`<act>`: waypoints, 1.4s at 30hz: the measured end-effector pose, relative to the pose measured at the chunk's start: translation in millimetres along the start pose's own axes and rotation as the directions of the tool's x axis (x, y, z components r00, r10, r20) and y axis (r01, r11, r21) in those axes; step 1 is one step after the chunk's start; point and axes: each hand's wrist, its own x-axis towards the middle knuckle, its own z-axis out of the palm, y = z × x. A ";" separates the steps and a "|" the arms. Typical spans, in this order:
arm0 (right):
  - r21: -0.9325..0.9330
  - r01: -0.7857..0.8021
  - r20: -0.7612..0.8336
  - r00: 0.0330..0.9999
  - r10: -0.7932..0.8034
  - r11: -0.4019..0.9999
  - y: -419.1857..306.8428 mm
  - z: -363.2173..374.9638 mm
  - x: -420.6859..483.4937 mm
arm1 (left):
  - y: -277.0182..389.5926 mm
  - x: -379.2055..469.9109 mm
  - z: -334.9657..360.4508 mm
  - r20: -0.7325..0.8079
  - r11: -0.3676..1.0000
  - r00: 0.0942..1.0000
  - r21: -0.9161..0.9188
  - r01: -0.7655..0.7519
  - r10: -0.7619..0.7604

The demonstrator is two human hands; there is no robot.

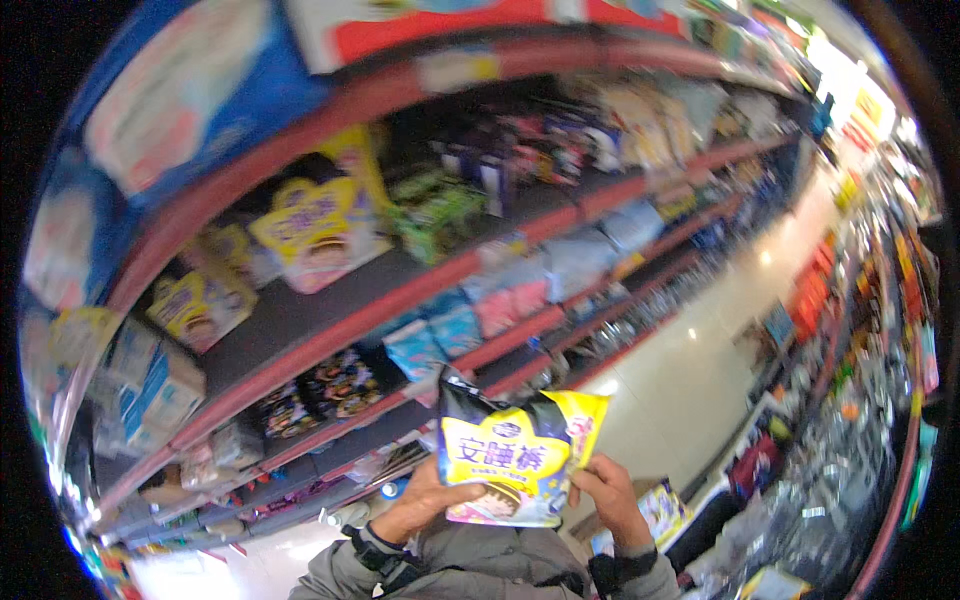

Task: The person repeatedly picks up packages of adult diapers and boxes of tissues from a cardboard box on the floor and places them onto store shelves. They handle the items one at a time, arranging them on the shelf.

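Both my hands hold a soft plastic pack [517, 465] in front of my body. It is black, yellow and white, with large purple writing and a cartoon face near its bottom. My left hand [431, 499] grips its left lower edge, with the thumb lying across the front. At the right edge, my right hand [607, 495] pinches the pack between thumb and curled fingers. The fingers behind the pack are hidden.
On the long shelf unit [330, 330] at left stand similar yellow packs [315, 232], green packs [435, 210] and light blue packs [427, 349]. An open cardboard box [649, 499] with similar packs lies by my right hand. Plastic-wrapped goods [802, 465] line the aisle's right side.
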 end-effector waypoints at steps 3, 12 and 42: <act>0.076 0.072 0.044 0.996 -0.075 0.995 -9.4 25.5 11.5 | 14.2 -13.2 -14.3 -0.100 0.995 0.994 -0.080 -0.059 0.051; 0.024 -0.011 -0.090 0.996 0.013 1.000 14.6 42.9 28.4 | 102.9 -77.8 -117.4 -0.665 0.770 0.524 0.121 -0.627 0.532; 0.067 -0.095 -0.304 0.946 0.111 0.993 78.6 25.1 23.7 | 181.4 -22.0 -255.5 -0.540 0.536 0.176 0.636 -0.555 0.823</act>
